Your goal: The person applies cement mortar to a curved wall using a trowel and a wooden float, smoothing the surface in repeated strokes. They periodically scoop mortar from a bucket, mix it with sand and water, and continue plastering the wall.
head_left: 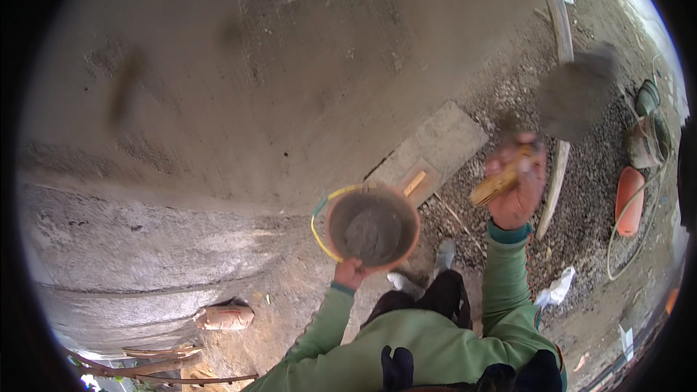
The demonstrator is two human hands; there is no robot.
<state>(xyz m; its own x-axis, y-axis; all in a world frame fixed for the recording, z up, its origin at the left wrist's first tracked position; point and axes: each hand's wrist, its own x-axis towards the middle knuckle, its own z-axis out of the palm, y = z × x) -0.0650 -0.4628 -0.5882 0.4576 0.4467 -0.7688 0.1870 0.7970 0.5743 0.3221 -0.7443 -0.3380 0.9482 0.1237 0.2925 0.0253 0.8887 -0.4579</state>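
Note:
My left hand (pixel 350 274) is closed on the near rim of an orange bucket (pixel 416 236). Wet grey mortar (pixel 372 234) lies inside it, and its yellow handle (pixel 317 229) hangs over the left side. Out to the right, my right hand (pixel 519 189) grips a trowel (pixel 496 186) by its wooden handle. The trowel's blade is smeared by motion and looks grey; whether mortar is on it I cannot tell. Just beyond the bucket, a hand float (pixel 421 180) with a wooden grip rests against a flat grey board (pixel 456 134).
A plastered wall (pixel 218 116) fills the far left. On the right, a wooden pole (pixel 556 181) crosses gravel (pixel 592 167). Beyond it are a dirty bucket (pixel 648 141), an orange container (pixel 629 199) and a hose (pixel 639 261). A sack (pixel 224 316) lies at lower left.

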